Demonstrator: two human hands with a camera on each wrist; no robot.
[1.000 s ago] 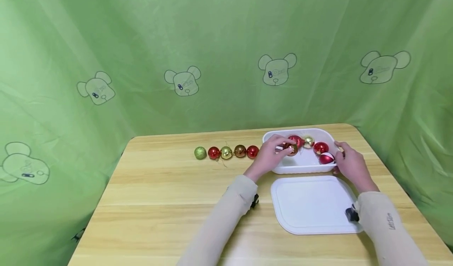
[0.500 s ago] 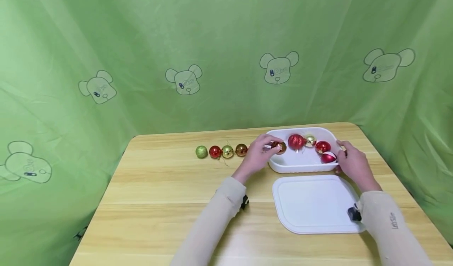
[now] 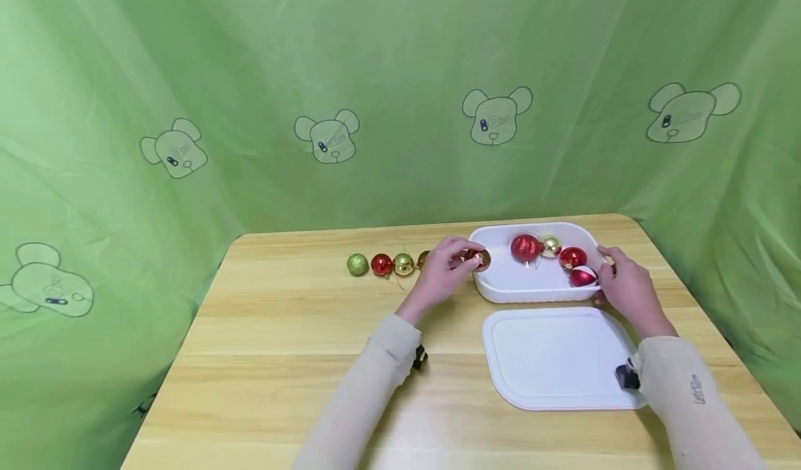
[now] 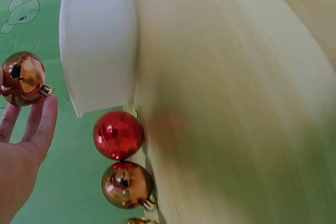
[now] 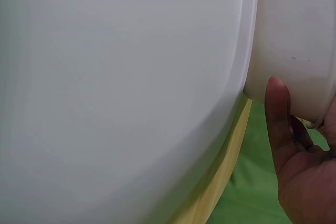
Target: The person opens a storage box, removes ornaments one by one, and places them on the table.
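My left hand (image 3: 439, 274) pinches a shiny copper-brown Christmas ball (image 3: 481, 258) above the left rim of a white plastic box (image 3: 532, 295). The left wrist view shows this copper ball (image 4: 25, 80) raised higher than the row on the table, its gold cap near a fingertip. With my right hand (image 3: 628, 293) I hold the right end of the box, the thumb (image 5: 277, 100) lying along its outer wall. Inside are a glittery red ball (image 3: 526, 248), a gold ball (image 3: 551, 246), a shiny red ball (image 3: 572, 257) and a red-and-white ball (image 3: 583, 277).
Left of the box, a row on the wooden table (image 3: 281, 331) holds a glittery green ball (image 3: 357, 264), a red ball (image 3: 381, 265), a gold ball (image 3: 403, 264), another copper ball (image 4: 127, 184) and a red ball (image 4: 118, 135). The white lid (image 3: 557, 359) lies before the box.
My left hand has carried the copper ball leftward, from over the inside of the box to its left rim. My right hand keeps its hold on the box's right end.
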